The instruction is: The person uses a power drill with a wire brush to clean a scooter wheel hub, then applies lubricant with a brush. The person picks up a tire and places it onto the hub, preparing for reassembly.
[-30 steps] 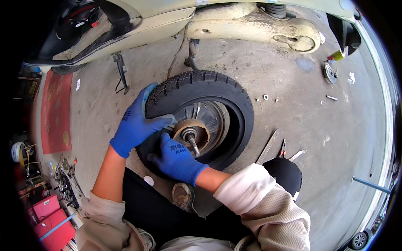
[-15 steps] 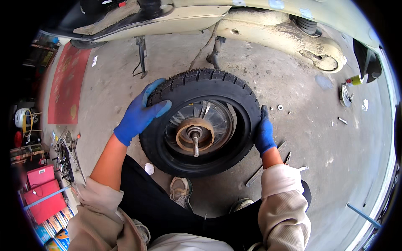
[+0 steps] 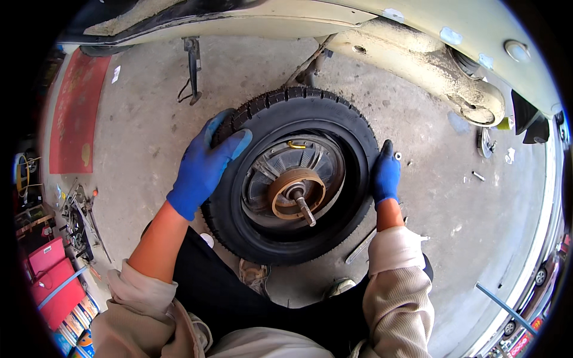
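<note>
A black tyre (image 3: 286, 116) with a chunky tread lies tilted on the floor before my knees. Inside it sits a grey wheel hub (image 3: 261, 182) with a rusty brown ring (image 3: 276, 200) and a metal axle (image 3: 304, 209) sticking up. A dark gap shows between hub and tyre at the lower right. My left hand (image 3: 206, 161), in a blue glove, grips the tyre's upper left, thumb on the sidewall and fingers over the tread. On the opposite side my gloved right hand (image 3: 387, 173) holds the tread; its palm side is hidden. A small yellow piece (image 3: 296, 145) shows on the hub.
A cream scooter body (image 3: 412, 59) spans the far side, its stand (image 3: 192, 71) reaching down. A metal bar (image 3: 360, 247) lies right of the tyre. Small parts, including a nut (image 3: 398, 156), dot the floor. Tools (image 3: 77, 221) and red boxes (image 3: 51, 268) are at left.
The tyre and hub have turned between my hands; the axle now points lower right and the yellow piece shows more clearly. My view has shifted a little. Both hands keep their hold.
</note>
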`<state>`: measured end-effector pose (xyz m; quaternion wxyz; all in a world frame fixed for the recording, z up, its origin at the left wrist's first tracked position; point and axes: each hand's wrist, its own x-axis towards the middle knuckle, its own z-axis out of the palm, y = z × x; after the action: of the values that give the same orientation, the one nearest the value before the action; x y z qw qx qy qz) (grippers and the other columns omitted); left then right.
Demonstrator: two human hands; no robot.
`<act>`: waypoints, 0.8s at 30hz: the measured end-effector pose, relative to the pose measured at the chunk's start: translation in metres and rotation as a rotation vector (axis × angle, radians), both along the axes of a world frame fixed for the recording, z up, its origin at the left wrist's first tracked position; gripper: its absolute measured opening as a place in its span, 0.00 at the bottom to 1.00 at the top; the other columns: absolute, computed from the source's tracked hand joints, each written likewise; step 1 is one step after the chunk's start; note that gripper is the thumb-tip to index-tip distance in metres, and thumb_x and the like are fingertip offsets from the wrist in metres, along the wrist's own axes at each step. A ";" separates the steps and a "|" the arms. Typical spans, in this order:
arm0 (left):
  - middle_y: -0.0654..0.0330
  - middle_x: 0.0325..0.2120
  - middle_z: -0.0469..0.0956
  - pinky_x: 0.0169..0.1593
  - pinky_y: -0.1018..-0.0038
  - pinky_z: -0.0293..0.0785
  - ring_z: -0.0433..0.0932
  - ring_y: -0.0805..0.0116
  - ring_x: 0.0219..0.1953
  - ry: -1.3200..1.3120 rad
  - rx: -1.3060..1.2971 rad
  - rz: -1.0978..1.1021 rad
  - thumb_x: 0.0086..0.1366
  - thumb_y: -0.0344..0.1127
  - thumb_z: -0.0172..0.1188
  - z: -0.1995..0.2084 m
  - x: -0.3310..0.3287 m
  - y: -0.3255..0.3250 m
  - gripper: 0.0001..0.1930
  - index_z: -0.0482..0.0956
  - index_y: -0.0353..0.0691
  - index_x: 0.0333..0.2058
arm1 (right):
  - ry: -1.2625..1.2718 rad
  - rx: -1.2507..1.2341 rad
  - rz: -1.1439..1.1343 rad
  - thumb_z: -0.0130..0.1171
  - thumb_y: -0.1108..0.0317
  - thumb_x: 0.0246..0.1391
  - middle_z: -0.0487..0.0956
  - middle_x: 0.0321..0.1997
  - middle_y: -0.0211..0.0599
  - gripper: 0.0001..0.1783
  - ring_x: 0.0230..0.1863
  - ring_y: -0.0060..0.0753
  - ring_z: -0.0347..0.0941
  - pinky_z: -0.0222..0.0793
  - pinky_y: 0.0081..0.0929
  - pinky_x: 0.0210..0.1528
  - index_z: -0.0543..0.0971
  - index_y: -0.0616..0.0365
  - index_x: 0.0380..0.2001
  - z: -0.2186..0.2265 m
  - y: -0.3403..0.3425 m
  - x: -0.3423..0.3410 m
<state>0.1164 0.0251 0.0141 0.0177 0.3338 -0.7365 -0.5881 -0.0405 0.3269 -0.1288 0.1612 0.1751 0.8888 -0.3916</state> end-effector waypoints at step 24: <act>0.49 0.55 0.74 0.57 0.70 0.70 0.74 0.64 0.55 0.078 -0.156 -0.063 0.60 0.39 0.65 -0.021 0.039 -0.014 0.32 0.67 0.34 0.61 | 0.206 0.109 -0.129 0.37 0.45 0.65 0.74 0.23 0.64 0.37 0.25 0.61 0.70 0.62 0.50 0.34 0.76 0.70 0.22 -0.022 -0.025 0.050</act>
<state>0.1554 0.0111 -0.0065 0.0540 0.2850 -0.7889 -0.5418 0.0094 0.3021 -0.1512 0.0341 0.1993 0.9076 -0.3679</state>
